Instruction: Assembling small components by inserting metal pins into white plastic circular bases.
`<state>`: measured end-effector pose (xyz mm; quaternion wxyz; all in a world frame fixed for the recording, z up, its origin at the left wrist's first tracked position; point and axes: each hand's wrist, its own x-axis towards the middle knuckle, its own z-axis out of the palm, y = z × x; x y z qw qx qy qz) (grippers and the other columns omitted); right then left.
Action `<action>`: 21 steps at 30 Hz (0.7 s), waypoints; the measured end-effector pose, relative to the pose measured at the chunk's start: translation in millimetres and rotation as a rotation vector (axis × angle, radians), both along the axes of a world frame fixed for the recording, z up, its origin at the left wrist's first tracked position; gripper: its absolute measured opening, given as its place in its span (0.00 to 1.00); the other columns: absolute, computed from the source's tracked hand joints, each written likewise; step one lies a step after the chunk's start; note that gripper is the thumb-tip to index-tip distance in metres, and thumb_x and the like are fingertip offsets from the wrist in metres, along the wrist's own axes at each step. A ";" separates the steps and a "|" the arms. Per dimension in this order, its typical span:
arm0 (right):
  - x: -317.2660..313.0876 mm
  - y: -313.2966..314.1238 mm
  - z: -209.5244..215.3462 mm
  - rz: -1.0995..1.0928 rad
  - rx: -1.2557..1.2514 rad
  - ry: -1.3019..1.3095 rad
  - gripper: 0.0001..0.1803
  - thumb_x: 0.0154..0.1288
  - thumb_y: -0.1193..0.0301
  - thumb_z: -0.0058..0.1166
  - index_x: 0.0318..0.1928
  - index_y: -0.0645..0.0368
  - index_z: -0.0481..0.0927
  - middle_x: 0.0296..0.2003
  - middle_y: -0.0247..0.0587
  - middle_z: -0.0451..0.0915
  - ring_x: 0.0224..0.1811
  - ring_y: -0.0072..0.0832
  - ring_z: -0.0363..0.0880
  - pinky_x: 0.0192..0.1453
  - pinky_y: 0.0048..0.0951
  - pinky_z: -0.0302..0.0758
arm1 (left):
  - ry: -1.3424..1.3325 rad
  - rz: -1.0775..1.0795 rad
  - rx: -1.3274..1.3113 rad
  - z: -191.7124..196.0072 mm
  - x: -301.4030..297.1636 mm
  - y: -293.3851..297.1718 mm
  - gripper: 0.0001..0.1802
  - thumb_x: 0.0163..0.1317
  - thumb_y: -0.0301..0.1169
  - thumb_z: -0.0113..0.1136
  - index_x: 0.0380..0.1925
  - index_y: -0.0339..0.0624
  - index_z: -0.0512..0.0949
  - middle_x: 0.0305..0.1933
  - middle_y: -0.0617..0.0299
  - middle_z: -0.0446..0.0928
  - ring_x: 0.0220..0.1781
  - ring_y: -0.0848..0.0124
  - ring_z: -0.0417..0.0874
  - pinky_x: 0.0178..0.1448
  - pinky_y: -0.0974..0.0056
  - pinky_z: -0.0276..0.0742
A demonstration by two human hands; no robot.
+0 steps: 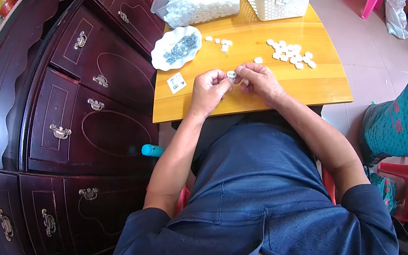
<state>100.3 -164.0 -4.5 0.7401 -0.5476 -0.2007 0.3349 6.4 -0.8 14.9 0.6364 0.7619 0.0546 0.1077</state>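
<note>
Over the near part of the yellow table, a small white round plastic piece with a dark middle sits between the fingertips of both hands. My left hand pinches it from the left between thumb and forefinger. From the right, the closed fingertips of my right hand meet its edge; whether they hold a separate small part is hidden. One loose white disc lies just beyond the right hand. Further right spreads a cluster of white discs. A few white pieces lie beyond both hands.
A scalloped white dish of small dark bits stands left, with a square printed card nearer me. At the back are a clear bin of white pieces and a white perforated basket. Dark drawers flank the left; a teal sack stands right.
</note>
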 end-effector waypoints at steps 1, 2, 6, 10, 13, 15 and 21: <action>-0.1 -0.5 1.6 0.000 0.000 0.000 0.12 0.72 0.62 0.55 0.39 0.58 0.83 0.32 0.29 0.83 0.29 0.15 0.75 0.35 0.18 0.72 | 0.000 0.000 0.000 0.4 -0.3 0.2 0.05 0.65 0.27 0.61 0.29 0.39 0.79 0.24 0.68 0.78 0.20 0.84 0.72 0.24 0.76 0.66; -1.0 -1.7 5.5 -0.001 -0.009 -0.005 0.12 0.72 0.62 0.56 0.40 0.58 0.83 0.32 0.29 0.83 0.29 0.15 0.75 0.35 0.19 0.72 | 0.012 -0.006 0.009 1.1 -0.3 -0.2 0.05 0.64 0.26 0.61 0.29 0.39 0.79 0.24 0.68 0.78 0.21 0.83 0.72 0.24 0.76 0.66; 0.3 -3.0 7.2 0.023 -0.054 -0.115 0.11 0.71 0.64 0.57 0.43 0.59 0.83 0.34 0.29 0.83 0.29 0.14 0.75 0.36 0.19 0.72 | 0.033 -0.040 0.039 -2.5 0.4 0.6 0.05 0.64 0.26 0.62 0.29 0.39 0.80 0.24 0.68 0.78 0.21 0.83 0.72 0.25 0.75 0.67; 4.4 -4.2 3.2 0.048 -0.054 -0.167 0.10 0.71 0.67 0.58 0.45 0.60 0.83 0.35 0.29 0.83 0.31 0.14 0.75 0.37 0.19 0.74 | 0.028 -0.061 0.022 -6.3 1.3 1.3 0.07 0.64 0.27 0.63 0.26 0.37 0.79 0.22 0.69 0.77 0.19 0.84 0.70 0.23 0.75 0.65; 7.3 -5.5 1.6 0.061 -0.052 -0.244 0.10 0.72 0.69 0.57 0.46 0.60 0.83 0.37 0.29 0.83 0.34 0.15 0.77 0.40 0.19 0.76 | 0.031 -0.059 0.013 -5.0 1.0 -0.5 0.07 0.63 0.27 0.63 0.27 0.37 0.80 0.22 0.69 0.77 0.19 0.84 0.70 0.23 0.75 0.65; 8.1 -7.1 4.5 0.088 -0.067 -0.308 0.10 0.72 0.69 0.55 0.47 0.61 0.83 0.38 0.30 0.83 0.37 0.15 0.78 0.43 0.20 0.77 | 0.057 -0.032 -0.010 -3.7 0.7 -1.9 0.07 0.63 0.27 0.63 0.27 0.37 0.80 0.22 0.69 0.77 0.19 0.84 0.70 0.23 0.75 0.65; 11.8 -8.7 1.6 0.116 -0.042 -0.292 0.11 0.72 0.70 0.54 0.49 0.62 0.82 0.39 0.30 0.83 0.38 0.16 0.79 0.44 0.21 0.77 | 0.080 -0.034 -0.036 -0.7 -0.7 -1.8 0.05 0.64 0.28 0.61 0.29 0.40 0.81 0.24 0.68 0.78 0.20 0.83 0.72 0.24 0.76 0.67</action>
